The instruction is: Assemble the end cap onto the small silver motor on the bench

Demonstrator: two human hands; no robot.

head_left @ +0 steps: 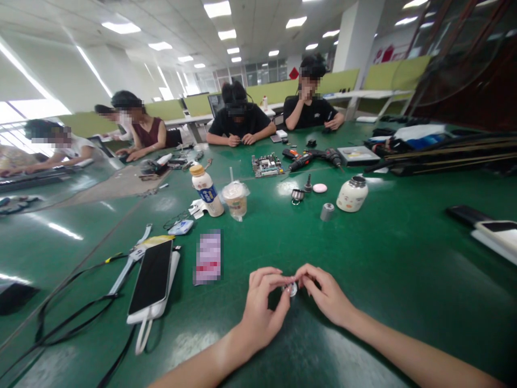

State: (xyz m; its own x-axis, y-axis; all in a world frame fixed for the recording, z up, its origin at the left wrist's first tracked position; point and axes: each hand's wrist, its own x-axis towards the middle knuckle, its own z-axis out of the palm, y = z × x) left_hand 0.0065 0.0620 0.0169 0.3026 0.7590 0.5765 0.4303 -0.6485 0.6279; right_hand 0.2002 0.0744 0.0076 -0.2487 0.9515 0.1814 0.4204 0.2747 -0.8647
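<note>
Close to the green table's front, my left hand (262, 304) pinches a small round whitish, shiny thing (293, 290) between thumb and fingers. Its exact kind is too small to make out. My right hand (323, 293) is just to the right, its fingers curled and pressed together, the tips meeting my left fingertips. Whether anything sits in that right pinch is hidden. Left of my hands lies a purple packet or note (208, 257). Farther left, a black-screened phone (151, 277) rests on a white power bank (173, 280) with a short white cable (144, 334).
Beyond my hands stand a milk bottle (208, 194), a lidded drink cup (235, 199), a grey cylinder (327, 212) and a white jar (353, 195). A circuit board (267, 165) and drills (315, 157) lie farther back. Black cables (72, 328) run at left. Several people sit across the table (404, 242).
</note>
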